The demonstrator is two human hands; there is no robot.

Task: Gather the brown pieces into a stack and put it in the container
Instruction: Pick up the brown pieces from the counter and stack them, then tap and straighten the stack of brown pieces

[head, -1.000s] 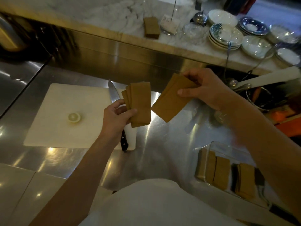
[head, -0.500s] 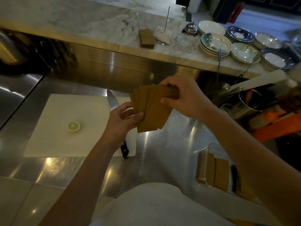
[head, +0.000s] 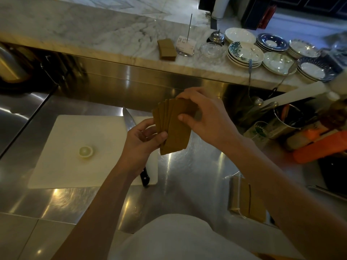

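Several flat brown pieces (head: 173, 128) are fanned out in the air above the steel counter. My left hand (head: 143, 140) grips their lower left edge with thumb on the front. My right hand (head: 202, 117) pinches their top right corner from above. A clear container (head: 242, 198) stands at the lower right, partly hidden by my right forearm, with more brown pieces upright inside. Another stack of brown pieces (head: 166, 49) lies on the marble ledge at the back.
A white cutting board (head: 84, 166) with a lemon half (head: 86, 151) and a knife (head: 131, 124) lies left. Stacked plates (head: 244, 53) and a receipt spike (head: 185, 45) sit on the ledge. A metal cup with utensils (head: 285, 121) and orange items (head: 319, 145) stand right.
My right hand has brought its brown pieces leftward onto the ones in my left hand, and both sets are now one fan held by both hands.
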